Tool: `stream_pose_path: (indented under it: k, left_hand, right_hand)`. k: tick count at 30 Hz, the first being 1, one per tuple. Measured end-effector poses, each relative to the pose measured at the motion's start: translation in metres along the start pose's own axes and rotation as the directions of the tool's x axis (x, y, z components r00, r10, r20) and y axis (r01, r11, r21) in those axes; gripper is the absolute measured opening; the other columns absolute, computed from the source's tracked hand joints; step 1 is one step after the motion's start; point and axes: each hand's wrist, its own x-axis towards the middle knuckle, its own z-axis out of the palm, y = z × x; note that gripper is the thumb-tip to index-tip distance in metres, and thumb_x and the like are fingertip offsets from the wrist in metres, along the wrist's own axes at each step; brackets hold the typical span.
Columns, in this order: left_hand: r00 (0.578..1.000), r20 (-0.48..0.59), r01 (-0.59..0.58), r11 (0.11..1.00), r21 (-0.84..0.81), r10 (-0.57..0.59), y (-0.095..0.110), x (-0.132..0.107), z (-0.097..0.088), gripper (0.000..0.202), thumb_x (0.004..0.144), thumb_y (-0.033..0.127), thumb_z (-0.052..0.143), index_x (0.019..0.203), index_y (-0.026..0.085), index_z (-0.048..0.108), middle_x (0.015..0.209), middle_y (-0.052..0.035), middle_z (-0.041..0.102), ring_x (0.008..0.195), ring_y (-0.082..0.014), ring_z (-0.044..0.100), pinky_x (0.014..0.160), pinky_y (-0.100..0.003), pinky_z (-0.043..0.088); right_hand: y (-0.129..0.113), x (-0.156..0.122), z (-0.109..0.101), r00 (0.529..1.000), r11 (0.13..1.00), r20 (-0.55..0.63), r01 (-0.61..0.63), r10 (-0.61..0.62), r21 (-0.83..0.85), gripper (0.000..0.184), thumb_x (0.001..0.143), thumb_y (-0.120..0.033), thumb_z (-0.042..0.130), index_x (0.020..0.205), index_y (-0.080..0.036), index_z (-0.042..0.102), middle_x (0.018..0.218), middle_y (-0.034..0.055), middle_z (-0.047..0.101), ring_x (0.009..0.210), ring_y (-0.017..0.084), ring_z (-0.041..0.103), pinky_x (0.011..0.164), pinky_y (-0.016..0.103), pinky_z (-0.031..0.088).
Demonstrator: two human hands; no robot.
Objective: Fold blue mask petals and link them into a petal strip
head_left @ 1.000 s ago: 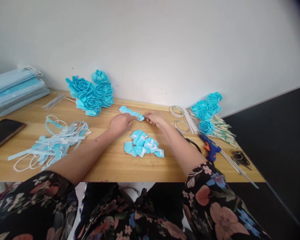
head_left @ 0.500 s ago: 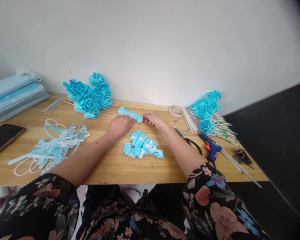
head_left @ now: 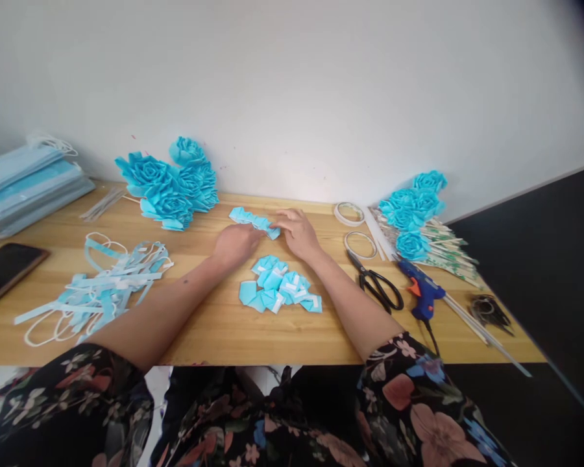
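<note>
A row of overlapping folded light-blue fabric petals (head_left: 250, 219) lies on the wooden table in front of me. My left hand (head_left: 237, 242) rests along its near side, fingers curled and closed on the row close to its right end. Over that right end reaches my right hand (head_left: 298, 235), its fingers stretched out and apart, with fingertips touching the last petal. Nearer to me is a loose pile of folded blue petals (head_left: 281, 285), some with white tape strips on them.
Blue fabric roses stand at left (head_left: 168, 181) and right (head_left: 413, 202). Cut mask strips with ear loops (head_left: 108, 280), a phone (head_left: 10, 269) and packed masks (head_left: 34, 185) lie left. Rightward are tape rolls (head_left: 360, 244), scissors (head_left: 377, 282), a blue glue gun (head_left: 422, 288) and sticks (head_left: 486, 337).
My right hand's fingers have gone from curled beside the row's right end to stretched out over it. My left hand has stayed at the row. The view has shifted slightly.
</note>
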Motion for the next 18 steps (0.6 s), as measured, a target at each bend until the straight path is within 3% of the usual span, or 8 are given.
stream_pose_path:
  k: [10, 18]
  left_hand:
    - [0.997, -0.033, 0.064, 0.994, -0.093, -0.067, 0.0002, -0.0014, -0.0020, 0.042, 0.097, 0.025, 0.038, 0.126, 0.029, 0.069, 0.102, -0.0062, 0.074, 0.094, -0.0236, 0.067, 0.074, -0.032, 0.045]
    - [1.000, -0.001, 0.028, 1.000, -0.009, -0.028, 0.0025, -0.0003, -0.0025, 0.043, 0.095, 0.023, 0.038, 0.123, 0.028, 0.071, 0.097, -0.0070, 0.072, 0.089, -0.0243, 0.066, 0.070, -0.033, 0.044]
  right_hand:
    - [-0.0033, -0.0004, 0.0002, 0.993, 0.996, 0.080, -0.078, 0.081, -0.044, 0.044, 0.087, 0.000, 0.042, 0.102, -0.021, 0.079, 0.129, 0.0086, 0.066, 0.121, 0.024, 0.052, 0.108, 0.043, 0.042]
    - [-0.0022, 0.0000, 0.0039, 0.994, 0.996, 0.065, -0.084, 0.087, -0.039, 0.045, 0.085, 0.002, 0.044, 0.100, -0.024, 0.078, 0.126, 0.0051, 0.068, 0.120, 0.023, 0.053, 0.108, 0.042, 0.043]
